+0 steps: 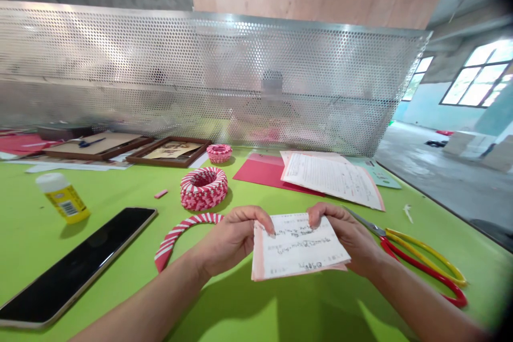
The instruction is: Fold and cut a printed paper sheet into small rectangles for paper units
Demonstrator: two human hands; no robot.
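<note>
Left hand (234,240) and right hand (344,238) clamp a paper stack (298,248) between scissors (417,263) and a striped hoop (178,230).

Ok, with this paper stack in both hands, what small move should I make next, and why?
Probably square the paper stack first: your left hand and right hand grip its top, and the pink sheet beneath sticks out unevenly.

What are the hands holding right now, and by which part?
The left hand and right hand hold a small stack of handwritten paper with pink edges, gripping its two side edges near the top.
</note>
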